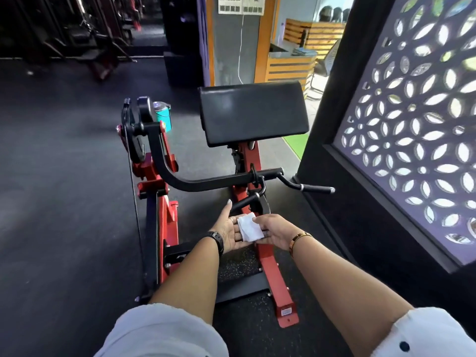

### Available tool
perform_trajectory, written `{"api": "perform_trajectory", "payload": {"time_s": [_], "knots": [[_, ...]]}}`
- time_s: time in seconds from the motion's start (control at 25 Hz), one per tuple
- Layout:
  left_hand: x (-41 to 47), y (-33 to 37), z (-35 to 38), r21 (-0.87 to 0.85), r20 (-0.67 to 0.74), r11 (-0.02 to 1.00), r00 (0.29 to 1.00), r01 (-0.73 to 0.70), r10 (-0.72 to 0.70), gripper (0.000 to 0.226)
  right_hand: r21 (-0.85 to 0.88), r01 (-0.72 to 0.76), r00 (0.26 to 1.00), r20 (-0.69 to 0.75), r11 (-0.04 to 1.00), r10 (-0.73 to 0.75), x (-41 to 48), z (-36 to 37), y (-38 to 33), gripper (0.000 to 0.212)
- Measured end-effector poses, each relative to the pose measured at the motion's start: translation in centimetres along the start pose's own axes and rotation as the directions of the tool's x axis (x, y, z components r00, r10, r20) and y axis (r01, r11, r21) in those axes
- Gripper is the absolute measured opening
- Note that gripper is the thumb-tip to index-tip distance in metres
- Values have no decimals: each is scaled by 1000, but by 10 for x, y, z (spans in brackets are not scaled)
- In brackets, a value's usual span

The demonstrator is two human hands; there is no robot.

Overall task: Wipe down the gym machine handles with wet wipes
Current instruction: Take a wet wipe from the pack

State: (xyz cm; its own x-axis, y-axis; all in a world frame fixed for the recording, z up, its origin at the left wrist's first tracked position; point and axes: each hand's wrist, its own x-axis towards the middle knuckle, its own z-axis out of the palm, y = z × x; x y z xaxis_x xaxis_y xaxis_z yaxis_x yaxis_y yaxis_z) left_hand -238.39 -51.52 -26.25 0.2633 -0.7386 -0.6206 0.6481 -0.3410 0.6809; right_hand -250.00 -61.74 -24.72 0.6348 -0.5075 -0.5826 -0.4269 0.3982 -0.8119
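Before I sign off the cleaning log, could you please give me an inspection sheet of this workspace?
Surface: dark rubber floor, with a green strip by the screen.
Job's things: folded white wet wipe between both hands; it is on neither the right handle nor the near handle.
Clutter: teal bottle at the machine's far left side.
Grips: left hand open, palm up under the wipe; right hand pinches its edge.
Cables: white cord hanging on the far wall.
Surroundings: black arm pad, lattice screen, wooden counter, other machines far left.
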Motion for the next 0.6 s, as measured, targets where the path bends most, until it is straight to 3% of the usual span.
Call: {"api": "perform_trajectory", "payload": {"time_s": [0.6], "knots": [[146, 117, -4, 24, -55, 998, 997, 61, -60, 78, 0, -51, 998, -45, 999, 51, 167, -33, -92, 23]]}}
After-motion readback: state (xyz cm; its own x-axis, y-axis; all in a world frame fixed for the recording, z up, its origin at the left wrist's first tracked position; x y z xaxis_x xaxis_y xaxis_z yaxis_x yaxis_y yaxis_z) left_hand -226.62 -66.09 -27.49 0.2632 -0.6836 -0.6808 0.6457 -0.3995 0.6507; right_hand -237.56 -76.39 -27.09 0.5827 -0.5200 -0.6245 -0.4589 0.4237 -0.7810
